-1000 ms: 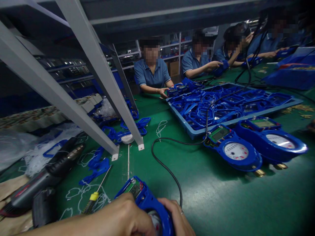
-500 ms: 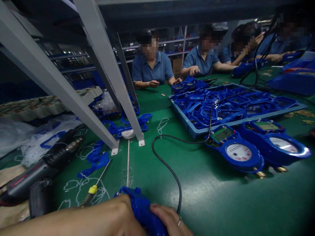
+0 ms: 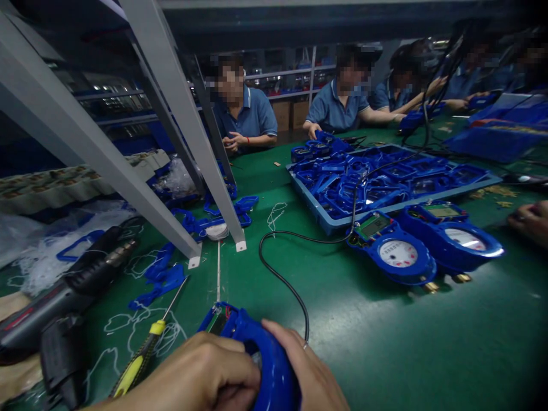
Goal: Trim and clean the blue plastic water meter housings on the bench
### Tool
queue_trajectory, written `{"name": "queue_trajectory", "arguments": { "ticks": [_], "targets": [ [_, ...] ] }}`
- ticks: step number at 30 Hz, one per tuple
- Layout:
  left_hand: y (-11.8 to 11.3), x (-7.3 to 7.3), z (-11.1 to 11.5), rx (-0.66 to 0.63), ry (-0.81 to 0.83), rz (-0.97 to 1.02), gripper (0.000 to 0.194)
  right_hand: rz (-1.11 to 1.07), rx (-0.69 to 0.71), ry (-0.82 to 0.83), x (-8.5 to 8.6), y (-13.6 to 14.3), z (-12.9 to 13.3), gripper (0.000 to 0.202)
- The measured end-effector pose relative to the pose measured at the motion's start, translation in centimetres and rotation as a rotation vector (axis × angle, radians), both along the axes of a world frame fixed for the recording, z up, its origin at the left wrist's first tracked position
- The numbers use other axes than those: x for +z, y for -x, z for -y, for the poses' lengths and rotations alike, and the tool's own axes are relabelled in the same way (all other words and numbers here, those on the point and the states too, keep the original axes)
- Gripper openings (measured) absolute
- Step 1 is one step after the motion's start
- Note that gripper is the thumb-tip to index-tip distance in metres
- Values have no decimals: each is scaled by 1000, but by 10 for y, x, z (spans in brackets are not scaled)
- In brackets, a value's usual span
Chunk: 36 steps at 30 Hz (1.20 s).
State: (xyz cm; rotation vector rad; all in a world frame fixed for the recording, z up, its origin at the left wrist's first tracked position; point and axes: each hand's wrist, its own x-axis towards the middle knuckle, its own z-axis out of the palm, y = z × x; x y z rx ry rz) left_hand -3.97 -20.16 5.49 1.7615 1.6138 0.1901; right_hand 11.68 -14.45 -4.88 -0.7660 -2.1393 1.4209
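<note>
While both hands clasp a blue water meter (image 3: 252,348) at the green table's (image 3: 385,342) near edge, left hand (image 3: 201,374) curled over it and right hand (image 3: 306,371) wrapping its side, a blue tray (image 3: 319,214) farther off holds heaped blue plastic housings (image 3: 377,180).

blue water meter (image 3: 261,354), open-topped, held low

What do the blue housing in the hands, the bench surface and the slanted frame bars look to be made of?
Blue housing, held by the left hand and right hand: likely moulded plastic, glossy, with soft highlights on rounded edges.
Bench surface: probably a green rubber or vinyl mat, matte with a dull sheen.
Frame bars: seemingly painted or coated metal, flat grey, with a square section and capped ends.
</note>
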Motion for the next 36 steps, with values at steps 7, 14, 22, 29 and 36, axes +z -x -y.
{"name": "queue_trajectory", "arguments": {
  "ticks": [7, 14, 22, 29, 36],
  "targets": [
    [-1, 4, -1, 237, 283, 447, 17, -39, 115, -42, 15, 1, -25, 98],
    [3, -16, -1, 488, 221, 558, 35, -51, 40, -89, 11, -7, -33, 89],
    [20, -3, -4, 39, -410, -318, 51, -22, -79, -101, 2, -14, -29, 70],
    [57, -19, -1, -240, -126, -455, 106, -80, -15, 36, 0, -11, -29, 75],
    [47, -29, 11, -118, -424, -419, 88, -139, 63, 142, -8, -8, -25, 75]
  ]
}}
